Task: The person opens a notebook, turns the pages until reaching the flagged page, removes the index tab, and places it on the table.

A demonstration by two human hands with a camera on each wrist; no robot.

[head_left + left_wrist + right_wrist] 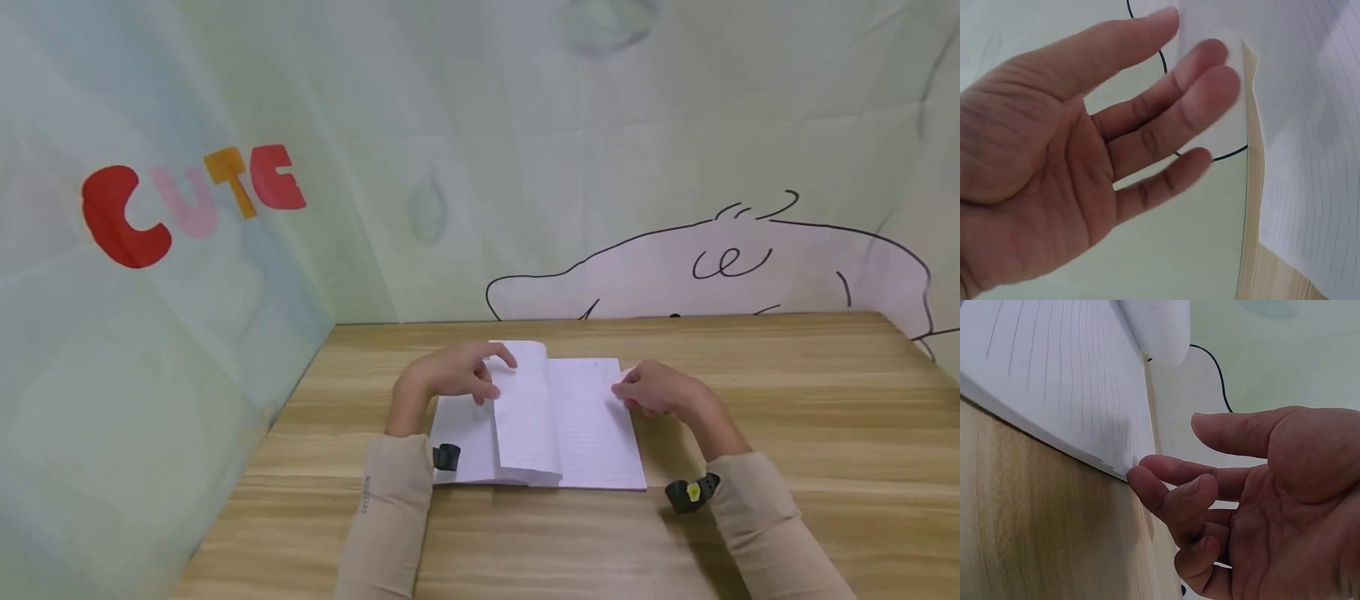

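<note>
An open notebook (596,433) with ruled white pages lies on the wooden table. One page (528,417) stands raised and curved over the left half. My left hand (453,373) is beside the raised page's upper left edge. In the left wrist view that hand (1085,137) has its thumb and fingers spread apart and lightly bent, with nothing between them. At the notebook's right edge is my right hand (660,387). The right wrist view shows its fingertips (1141,478) right at the edge of the page stack, the thumb held away from them.
The wooden table (825,417) reaches back to a pale green cloth backdrop (465,125) with cartoon drawing and coloured letters. Another stretch of cloth hangs along the left side. Dark wrist straps (692,493) show at both beige sleeves (390,508).
</note>
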